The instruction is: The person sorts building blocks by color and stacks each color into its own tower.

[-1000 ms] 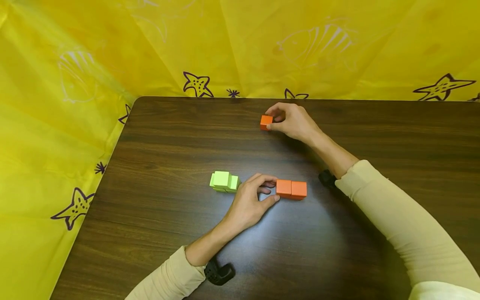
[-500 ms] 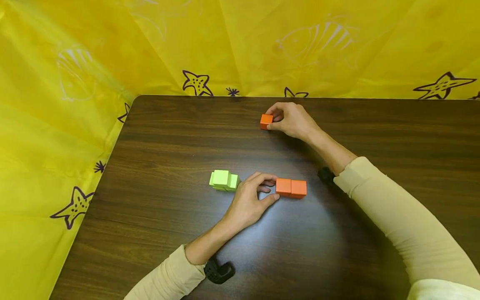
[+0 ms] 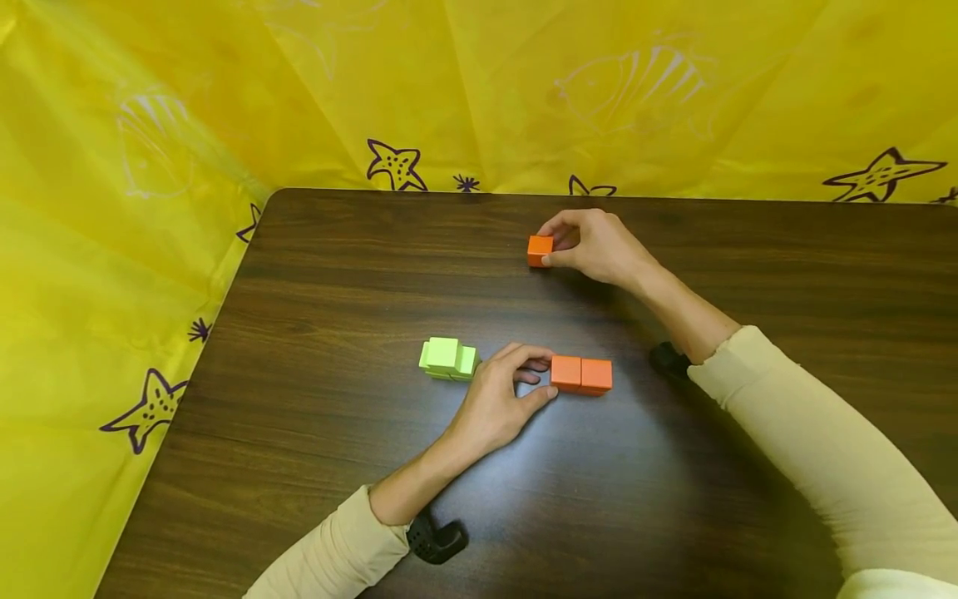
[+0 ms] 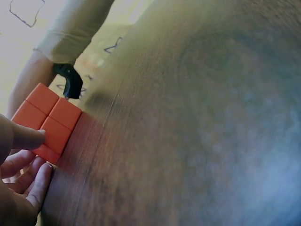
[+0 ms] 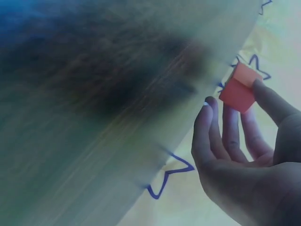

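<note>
Near the middle of the table, my left hand (image 3: 494, 403) holds the left end of a stack of orange blocks (image 3: 581, 374). In the left wrist view, the thumb lies on the face of the orange stack (image 4: 49, 117), which is two blocks wide and two high. Farther back, my right hand (image 3: 599, 245) pinches a single orange cube (image 3: 540, 250) between thumb and fingers. That cube (image 5: 240, 92) appears clear of the tabletop in the right wrist view. Left of my left hand sits a group of light green blocks (image 3: 446, 358), one raised above the others.
The dark wooden table (image 3: 322, 466) meets a yellow cloth (image 3: 509, 91) printed with starfish and fish along its back and left edges. A black wrist camera (image 3: 437, 539) hangs under the left wrist.
My right hand, with the orange cube, has shifted slightly right and toward me in the last half second. My left hand and both groups of blocks stay where they were.
</note>
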The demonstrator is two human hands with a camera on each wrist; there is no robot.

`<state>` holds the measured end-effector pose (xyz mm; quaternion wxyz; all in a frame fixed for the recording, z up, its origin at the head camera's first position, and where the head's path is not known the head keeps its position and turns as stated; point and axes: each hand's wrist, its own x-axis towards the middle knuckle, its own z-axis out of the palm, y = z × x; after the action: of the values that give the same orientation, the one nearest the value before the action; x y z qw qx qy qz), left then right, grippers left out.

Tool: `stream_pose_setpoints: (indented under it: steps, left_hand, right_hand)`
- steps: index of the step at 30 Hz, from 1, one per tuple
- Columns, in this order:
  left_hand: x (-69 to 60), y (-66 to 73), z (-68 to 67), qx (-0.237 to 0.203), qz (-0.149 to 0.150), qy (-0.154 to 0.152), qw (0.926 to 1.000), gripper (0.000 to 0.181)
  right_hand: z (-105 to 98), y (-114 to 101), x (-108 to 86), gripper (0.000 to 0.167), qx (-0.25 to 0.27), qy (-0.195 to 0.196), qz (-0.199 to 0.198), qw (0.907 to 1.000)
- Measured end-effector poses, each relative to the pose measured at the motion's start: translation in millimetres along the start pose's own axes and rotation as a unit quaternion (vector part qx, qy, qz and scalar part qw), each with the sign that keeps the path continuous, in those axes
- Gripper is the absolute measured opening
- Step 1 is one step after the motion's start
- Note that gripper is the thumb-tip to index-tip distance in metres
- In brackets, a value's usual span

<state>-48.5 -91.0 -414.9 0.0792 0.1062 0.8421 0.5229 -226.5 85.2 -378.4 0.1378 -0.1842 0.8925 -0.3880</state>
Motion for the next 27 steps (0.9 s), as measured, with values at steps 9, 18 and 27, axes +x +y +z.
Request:
stream_pose_setpoints:
  steps: [9,18,27]
  left_hand:
    - [0.4,-0.3,0.4,0.001,-0.001,-0.002,1.0,0.035]
    - [0.5,1.0,-0.3,-0.003,-0.001,-0.006,1.0,0.035]
    - [0.2,1.6,0.2,-0.001,-0.004,-0.007,1.0,0.035]
  right_hand:
    - [-4.1,-2.1,-28.4,0.033,0.02,0.02,-0.027,0.9992]
    - [-11.2,-14.0,-50.7,0.036,0.056,0.043,-0.054,0.9961]
    - [-22.1,-20.4,-72.5,0.034,0.091,0.057,-0.06,0.9923]
